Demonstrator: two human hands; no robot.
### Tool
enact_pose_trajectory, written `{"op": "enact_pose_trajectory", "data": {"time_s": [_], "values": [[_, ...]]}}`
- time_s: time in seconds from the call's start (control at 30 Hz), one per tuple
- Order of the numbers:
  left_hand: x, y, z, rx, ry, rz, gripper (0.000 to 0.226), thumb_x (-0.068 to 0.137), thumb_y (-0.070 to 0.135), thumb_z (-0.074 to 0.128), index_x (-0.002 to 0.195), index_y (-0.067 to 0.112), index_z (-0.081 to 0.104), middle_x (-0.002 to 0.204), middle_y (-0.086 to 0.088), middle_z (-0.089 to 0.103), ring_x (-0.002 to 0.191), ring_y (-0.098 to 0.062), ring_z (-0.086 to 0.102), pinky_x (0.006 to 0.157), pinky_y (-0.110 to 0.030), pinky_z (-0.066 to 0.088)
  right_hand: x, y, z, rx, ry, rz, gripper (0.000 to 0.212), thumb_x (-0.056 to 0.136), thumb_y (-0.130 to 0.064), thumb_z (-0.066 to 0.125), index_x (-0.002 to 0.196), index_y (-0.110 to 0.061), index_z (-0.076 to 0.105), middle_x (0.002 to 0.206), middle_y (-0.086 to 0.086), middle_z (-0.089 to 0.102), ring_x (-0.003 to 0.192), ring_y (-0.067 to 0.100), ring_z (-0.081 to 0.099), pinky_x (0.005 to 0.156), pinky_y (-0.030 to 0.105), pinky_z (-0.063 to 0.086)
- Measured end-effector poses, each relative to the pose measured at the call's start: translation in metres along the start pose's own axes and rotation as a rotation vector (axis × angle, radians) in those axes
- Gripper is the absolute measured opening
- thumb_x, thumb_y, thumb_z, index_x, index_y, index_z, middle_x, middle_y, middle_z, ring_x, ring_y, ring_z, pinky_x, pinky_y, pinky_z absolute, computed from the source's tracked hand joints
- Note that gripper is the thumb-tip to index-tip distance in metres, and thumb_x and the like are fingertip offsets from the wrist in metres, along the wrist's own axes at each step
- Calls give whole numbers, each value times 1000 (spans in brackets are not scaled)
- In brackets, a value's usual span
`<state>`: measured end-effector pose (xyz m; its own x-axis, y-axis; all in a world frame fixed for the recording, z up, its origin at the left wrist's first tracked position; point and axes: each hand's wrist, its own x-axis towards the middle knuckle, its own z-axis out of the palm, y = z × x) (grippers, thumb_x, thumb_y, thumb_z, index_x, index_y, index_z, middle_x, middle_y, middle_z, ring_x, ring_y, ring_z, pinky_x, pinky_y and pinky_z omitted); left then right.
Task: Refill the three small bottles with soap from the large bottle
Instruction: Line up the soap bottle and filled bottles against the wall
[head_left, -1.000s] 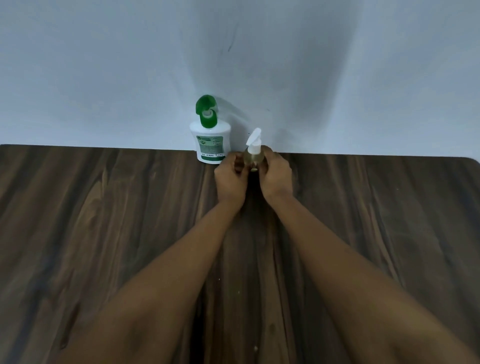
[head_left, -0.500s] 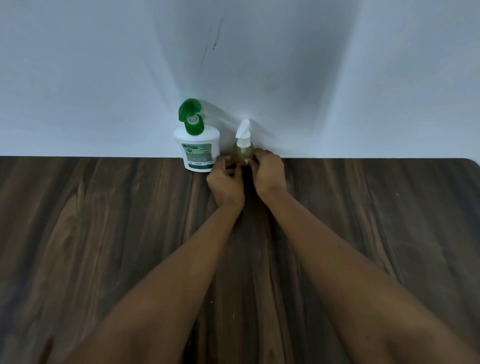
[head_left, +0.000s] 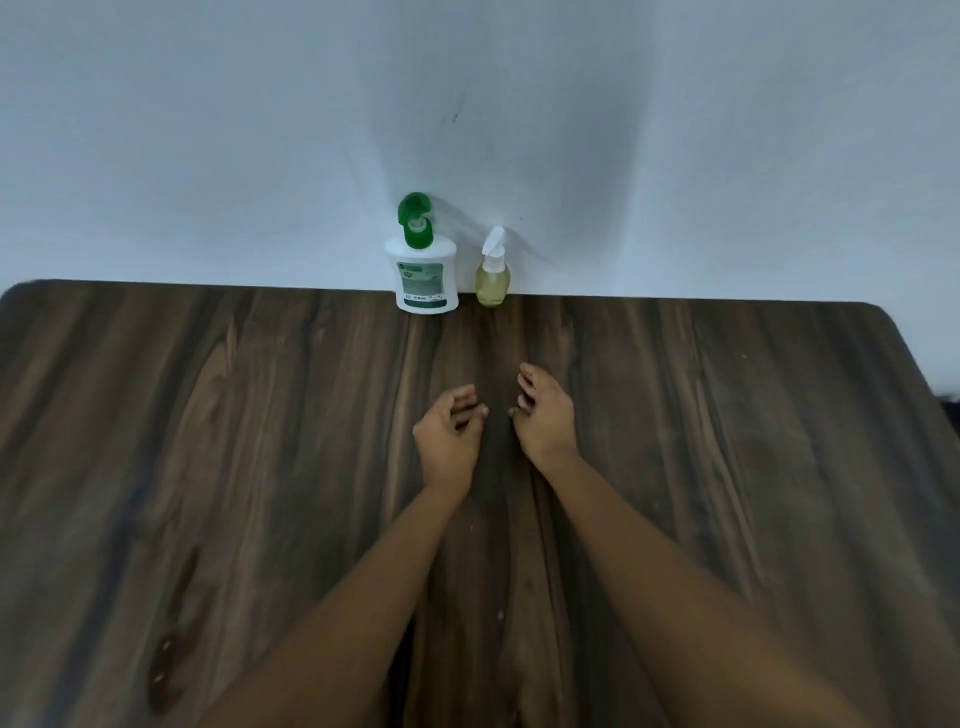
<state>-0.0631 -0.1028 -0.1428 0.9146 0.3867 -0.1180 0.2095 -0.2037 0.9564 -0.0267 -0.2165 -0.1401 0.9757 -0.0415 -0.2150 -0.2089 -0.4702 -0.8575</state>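
A large white soap bottle (head_left: 422, 275) with a green flip cap standing open is upright at the table's far edge, against the wall. Just right of it stands a small clear pump bottle (head_left: 493, 282) holding yellowish soap, its white pump head on. My left hand (head_left: 450, 436) and my right hand (head_left: 545, 418) hover side by side over the middle of the table, well short of both bottles. Both hands hold nothing, and their fingers are loosely curled and apart. Only one small bottle is in view.
The dark wood table (head_left: 208, 467) runs from left to right with rounded far corners. A pale blue-grey wall (head_left: 260, 130) rises directly behind the bottles. A dark object (head_left: 949, 402) shows at the right edge of the view.
Both hands let go of the small pump bottle, which now stands beside the large bottle at the wall. The hands have drawn back toward me.
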Motion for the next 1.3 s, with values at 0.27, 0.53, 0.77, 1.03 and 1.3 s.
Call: {"op": "enact_pose_trajectory", "data": {"time_s": [0.27,0.53,0.77,1.03,1.3], "values": [[-191,-2,-39,186,-252,-30,32,81,-5,66,107,13,67,96,3,68,88,-7,64,80,-14,52,-125,-25,-70,-389,-429,-25,65,85,-9,67,142,-4,37,139,18,47,124,31,49,105,30,38],[-320,-7,-48,291,-530,45,50,81,-15,51,124,10,57,119,-2,56,99,-9,53,77,-14,45,-301,-6,-162,-139,-11,-229,38,82,14,47,112,-3,64,101,9,67,87,14,63,81,30,56],[-375,-8,-47,373,-665,118,64,72,0,75,130,15,51,124,1,47,102,-14,53,78,-23,54,-417,64,-169,-102,306,-185,28,78,10,56,95,-9,67,83,2,68,73,15,67,68,35,57],[-398,-11,-37,329,-506,207,39,74,-3,67,111,8,62,109,-7,63,98,-18,61,88,-28,51,-441,111,-126,-193,163,-94,39,78,-1,65,117,-5,64,108,7,70,98,20,65,89,39,52],[-389,-8,-30,298,-399,82,17,83,2,60,92,17,59,90,4,66,85,-7,62,77,-19,50,-413,96,-107,-153,106,-51,35,86,0,57,120,-6,59,107,8,68,99,20,62,87,24,42]]}}
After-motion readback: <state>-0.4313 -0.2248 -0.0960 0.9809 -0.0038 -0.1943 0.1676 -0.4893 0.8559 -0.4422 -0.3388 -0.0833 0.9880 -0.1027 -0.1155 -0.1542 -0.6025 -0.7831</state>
